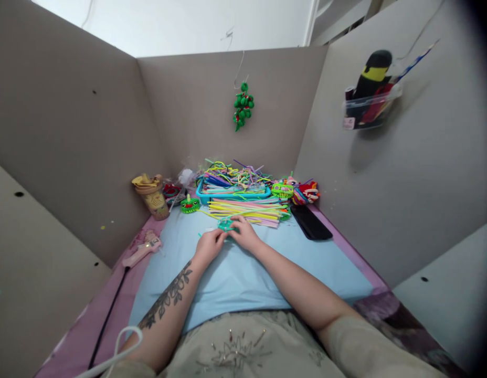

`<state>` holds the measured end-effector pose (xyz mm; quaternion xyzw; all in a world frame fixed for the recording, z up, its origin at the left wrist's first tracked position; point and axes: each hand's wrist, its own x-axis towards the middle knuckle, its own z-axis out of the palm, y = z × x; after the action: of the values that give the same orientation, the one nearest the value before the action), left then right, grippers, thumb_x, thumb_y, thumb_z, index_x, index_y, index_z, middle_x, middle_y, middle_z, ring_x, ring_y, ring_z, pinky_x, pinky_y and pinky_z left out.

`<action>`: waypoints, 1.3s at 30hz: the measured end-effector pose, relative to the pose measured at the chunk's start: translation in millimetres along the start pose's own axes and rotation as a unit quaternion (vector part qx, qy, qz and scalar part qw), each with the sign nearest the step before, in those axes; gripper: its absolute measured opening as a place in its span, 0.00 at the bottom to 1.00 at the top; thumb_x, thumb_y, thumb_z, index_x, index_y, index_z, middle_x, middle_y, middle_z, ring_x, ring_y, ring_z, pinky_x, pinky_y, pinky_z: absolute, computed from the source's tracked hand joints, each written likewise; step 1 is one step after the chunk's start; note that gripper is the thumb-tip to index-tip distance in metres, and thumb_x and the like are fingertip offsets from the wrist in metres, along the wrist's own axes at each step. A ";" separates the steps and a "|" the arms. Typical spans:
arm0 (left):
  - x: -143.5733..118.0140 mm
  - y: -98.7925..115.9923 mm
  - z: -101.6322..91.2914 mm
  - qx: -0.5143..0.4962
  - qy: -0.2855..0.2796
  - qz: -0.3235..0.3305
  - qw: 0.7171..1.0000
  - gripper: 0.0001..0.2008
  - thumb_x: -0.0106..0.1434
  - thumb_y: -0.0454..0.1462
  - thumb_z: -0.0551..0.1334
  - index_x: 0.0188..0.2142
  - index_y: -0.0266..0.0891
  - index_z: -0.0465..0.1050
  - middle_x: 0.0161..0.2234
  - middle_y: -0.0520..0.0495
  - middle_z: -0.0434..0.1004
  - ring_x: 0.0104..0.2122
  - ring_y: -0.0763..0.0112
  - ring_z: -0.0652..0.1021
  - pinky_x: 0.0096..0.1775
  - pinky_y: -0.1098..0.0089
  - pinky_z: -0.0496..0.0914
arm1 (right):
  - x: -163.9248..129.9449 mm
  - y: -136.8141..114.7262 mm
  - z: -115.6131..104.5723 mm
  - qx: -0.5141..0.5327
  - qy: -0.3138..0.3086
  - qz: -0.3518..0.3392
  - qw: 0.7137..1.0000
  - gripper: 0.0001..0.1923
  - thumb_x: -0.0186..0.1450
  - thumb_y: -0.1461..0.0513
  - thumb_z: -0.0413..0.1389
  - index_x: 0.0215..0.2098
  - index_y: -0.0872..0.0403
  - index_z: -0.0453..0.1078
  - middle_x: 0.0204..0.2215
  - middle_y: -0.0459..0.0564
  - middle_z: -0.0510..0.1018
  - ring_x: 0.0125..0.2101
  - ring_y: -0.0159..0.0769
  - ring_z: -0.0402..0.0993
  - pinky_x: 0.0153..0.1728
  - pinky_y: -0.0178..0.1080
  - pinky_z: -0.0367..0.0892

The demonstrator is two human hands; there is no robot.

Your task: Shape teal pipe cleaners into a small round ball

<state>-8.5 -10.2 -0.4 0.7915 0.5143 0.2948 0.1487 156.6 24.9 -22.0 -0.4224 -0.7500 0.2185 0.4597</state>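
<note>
Here, both hands are meeting over a small teal pipe-cleaner piece (226, 224) lying on the light blue surface (243, 273), just in front of the loose stack of straight pipe cleaners (247, 210). The left hand (209, 244) is pinching the near-left edge of the piece between curled fingertips, while the right hand (245, 234) is covering its right side, fingers bent down onto it; the exact grip of the right hand is too small to tell. Holding it from both sides seems to be keeping the little coil from springing or sliding while it is being worked. The piece is looking roughly rounded, with a thin teal tail (204, 233) trailing left, so its long axis is running left to right across the surface. A blue tray (202, 195) of mixed pipe cleaners is sitting behind the stack, within easy reach. A pink glue gun (143, 250) is lying apart at the left, and a black flat case (309, 222) at the right.
</note>
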 end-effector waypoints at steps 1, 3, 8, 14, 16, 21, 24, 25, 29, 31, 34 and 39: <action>0.6 -1.1 0.3 0.005 -0.008 -0.001 1.000 0.13 0.63 0.41 0.53 0.27 0.40 0.71 0.24 0.50 0.74 0.26 0.71 0.72 0.30 0.73 0.59 | 0.8 1.4 0.5 0.019 -0.003 0.019 1.000 0.02 0.54 0.66 0.58 0.25 0.54 0.71 0.43 0.52 0.68 0.47 0.39 0.65 0.50 0.43 0.59; 1.6 -3.4 -0.7 0.019 -0.025 -0.009 0.999 0.12 0.62 0.40 0.53 0.26 0.40 0.71 0.23 0.50 0.74 0.25 0.71 0.72 0.30 0.73 0.59 | 2.4 5.1 0.8 0.051 -0.009 0.048 0.997 0.02 0.53 0.66 0.60 0.24 0.54 0.72 0.43 0.51 0.68 0.47 0.38 0.66 0.50 0.42 0.59; 3.1 -9.9 -8.6 0.082 -0.041 -0.019 0.996 0.10 0.60 0.38 0.55 0.26 0.41 0.71 0.25 0.48 0.74 0.27 0.69 0.72 0.29 0.73 0.57 | 4.5 13.5 -1.8 0.091 -0.025 0.066 0.993 0.02 0.50 0.65 0.62 0.23 0.53 0.73 0.43 0.50 0.69 0.47 0.39 0.66 0.49 0.41 0.60; 5.0 -19.1 -11.0 0.092 -0.028 -0.015 0.995 0.09 0.60 0.39 0.56 0.28 0.41 0.73 0.27 0.48 0.76 0.28 0.68 0.73 0.30 0.72 0.59 | 5.3 13.2 -6.5 0.104 -0.033 0.083 0.991 0.03 0.50 0.64 0.63 0.24 0.53 0.73 0.41 0.49 0.69 0.45 0.39 0.67 0.48 0.41 0.60; 4.8 -19.8 -10.1 0.065 -0.018 -0.013 0.998 0.11 0.61 0.40 0.54 0.29 0.41 0.73 0.27 0.48 0.76 0.28 0.68 0.73 0.31 0.72 0.61 | 5.7 12.2 -7.1 0.103 -0.032 0.088 0.990 0.02 0.51 0.64 0.62 0.24 0.53 0.73 0.41 0.50 0.69 0.46 0.38 0.67 0.50 0.41 0.58; 5.7 -15.5 -8.9 0.024 0.129 0.066 0.989 0.12 0.59 0.39 0.58 0.42 0.40 0.71 0.41 0.43 0.74 0.43 0.63 0.72 0.46 0.64 0.64 | 4.5 7.8 -4.5 0.101 -0.036 0.075 0.991 0.04 0.53 0.61 0.61 0.27 0.53 0.73 0.43 0.50 0.67 0.46 0.38 0.66 0.46 0.40 0.62; 8.2 -13.7 -7.3 0.019 0.120 0.121 0.985 0.10 0.59 0.38 0.58 0.40 0.40 0.72 0.41 0.44 0.74 0.47 0.62 0.70 0.51 0.60 0.61 | 2.6 3.5 -3.1 0.089 -0.050 0.041 0.994 0.04 0.54 0.61 0.60 0.28 0.53 0.73 0.44 0.50 0.67 0.47 0.37 0.65 0.46 0.39 0.62; 9.0 -13.6 -6.7 0.014 0.099 0.127 0.987 0.08 0.60 0.38 0.57 0.36 0.41 0.73 0.39 0.45 0.75 0.45 0.63 0.71 0.50 0.60 0.61 | 2.1 2.2 -3.0 0.083 -0.057 0.030 0.994 0.04 0.54 0.61 0.60 0.29 0.53 0.74 0.44 0.50 0.67 0.47 0.37 0.65 0.47 0.39 0.61; 10.3 -14.0 -5.6 -0.012 0.047 0.090 0.995 0.08 0.61 0.37 0.55 0.31 0.39 0.72 0.32 0.46 0.75 0.37 0.65 0.73 0.44 0.64 0.64 | 0.9 -1.0 -3.6 0.076 -0.073 0.025 0.994 0.04 0.55 0.63 0.59 0.30 0.53 0.74 0.46 0.51 0.66 0.48 0.38 0.65 0.46 0.40 0.62; 10.2 -13.8 -5.1 -0.024 0.037 0.069 0.997 0.08 0.60 0.37 0.55 0.30 0.39 0.72 0.31 0.46 0.75 0.36 0.66 0.73 0.42 0.66 0.65 | 0.7 -2.4 -3.3 0.076 -0.078 0.029 0.994 0.03 0.55 0.64 0.59 0.29 0.53 0.73 0.46 0.51 0.66 0.48 0.39 0.65 0.45 0.40 0.63; 10.4 -13.6 -2.2 -0.052 0.044 0.033 0.997 0.08 0.58 0.37 0.56 0.28 0.39 0.72 0.30 0.47 0.74 0.33 0.68 0.73 0.39 0.69 0.65 | 0.5 -5.0 -1.7 0.081 -0.083 0.027 0.993 0.02 0.55 0.64 0.59 0.28 0.54 0.72 0.46 0.51 0.66 0.48 0.38 0.65 0.45 0.40 0.63; 13.3 -16.7 6.0 -0.147 0.073 -0.047 0.985 0.08 0.55 0.38 0.56 0.25 0.37 0.71 0.25 0.49 0.73 0.29 0.70 0.71 0.34 0.71 0.65 | -0.6 -8.3 4.0 0.098 -0.067 0.035 0.992 0.02 0.55 0.64 0.57 0.27 0.55 0.72 0.46 0.52 0.65 0.48 0.38 0.65 0.43 0.39 0.65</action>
<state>-13.0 9.4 -9.8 0.7123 0.5116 0.4167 0.2392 149.7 20.1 -18.3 -0.3859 -0.7388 0.3346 0.4396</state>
